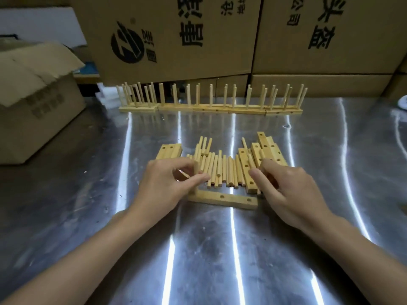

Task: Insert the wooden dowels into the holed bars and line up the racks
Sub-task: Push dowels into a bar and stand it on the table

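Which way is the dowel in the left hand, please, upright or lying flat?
Upright. The left hand pinches the dowel vertically over the bar's left end; whether it sits in a hole cannot be told.

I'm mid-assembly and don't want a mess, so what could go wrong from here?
The left hand pinches a dowel upright at the left end of the near bar; pushed in tilted, it could jam or tip the bar, which nothing else visibly holds. The right hand works among the loose dowels and stacked bars; a nudge could roll dowels away.
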The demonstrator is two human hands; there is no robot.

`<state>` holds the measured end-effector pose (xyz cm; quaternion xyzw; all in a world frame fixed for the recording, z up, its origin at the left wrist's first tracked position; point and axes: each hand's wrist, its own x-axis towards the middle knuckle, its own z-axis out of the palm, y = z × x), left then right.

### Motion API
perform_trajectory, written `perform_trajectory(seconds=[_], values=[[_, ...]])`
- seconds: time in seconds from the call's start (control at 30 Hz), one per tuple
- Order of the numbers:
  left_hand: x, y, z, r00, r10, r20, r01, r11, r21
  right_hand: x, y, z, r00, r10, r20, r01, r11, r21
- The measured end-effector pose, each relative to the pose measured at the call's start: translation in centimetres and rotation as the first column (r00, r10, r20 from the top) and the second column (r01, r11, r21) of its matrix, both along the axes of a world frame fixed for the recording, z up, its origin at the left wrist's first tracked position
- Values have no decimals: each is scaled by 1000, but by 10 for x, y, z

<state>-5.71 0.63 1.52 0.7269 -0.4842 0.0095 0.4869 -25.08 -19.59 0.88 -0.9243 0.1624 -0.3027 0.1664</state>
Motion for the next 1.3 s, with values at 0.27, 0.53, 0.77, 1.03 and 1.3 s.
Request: perform_trajectory(seconds=[0.27, 0.53, 0.77, 1.03, 1.3], values=[[0, 11, -7, 999, 32, 27, -34, 997, 63, 4, -6, -7, 998, -51, 28, 50, 999, 20], [17, 21, -16, 983, -78, 167, 33, 966, 256, 38, -10, 14, 982, 49, -182, -71, 991, -115], [14, 14, -20, 988, -94, 121, 66, 973, 222, 86, -17, 22, 964, 5, -266, -21, 998, -55], [17, 18, -24, 988, -90, 129, 60, 974, 220, 107, -27, 22, 850, 139, -508, -71, 986, 151], [21, 19, -27, 980, -108, 169, 67, 971, 230, 110, -31, 23, 797, 225, -560, -102, 965, 243]])
